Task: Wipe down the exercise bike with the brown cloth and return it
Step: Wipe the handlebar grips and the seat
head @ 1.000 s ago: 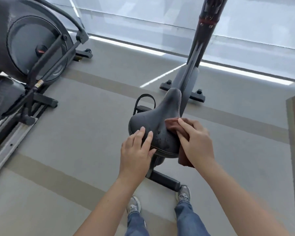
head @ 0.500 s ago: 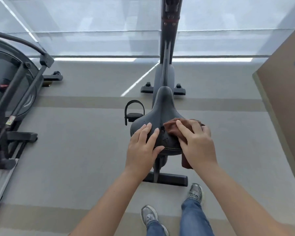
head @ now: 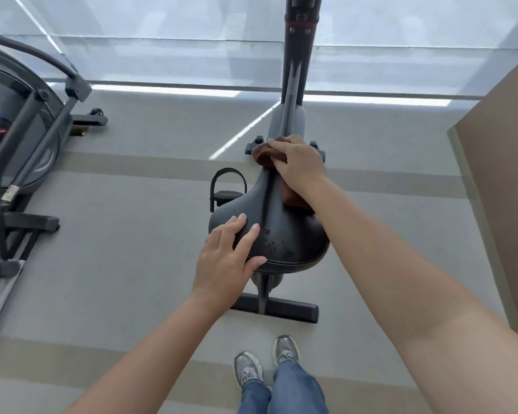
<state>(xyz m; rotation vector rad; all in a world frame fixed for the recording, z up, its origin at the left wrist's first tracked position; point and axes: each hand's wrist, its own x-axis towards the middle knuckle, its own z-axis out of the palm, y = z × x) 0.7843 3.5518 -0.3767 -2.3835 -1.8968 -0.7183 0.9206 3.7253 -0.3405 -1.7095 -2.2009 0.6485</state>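
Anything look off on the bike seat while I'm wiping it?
Small dark specks dot the rear of the saddle, between the left hand and the right forearm, possibly droplets or scuffs. The right hand holds the brown cloth at the nose. Nothing looks askew.

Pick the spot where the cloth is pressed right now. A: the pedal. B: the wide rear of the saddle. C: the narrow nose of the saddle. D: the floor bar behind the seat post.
C: the right hand presses the cloth on the narrow front tip of the saddle, while the left hand rests flat on its wide rear.
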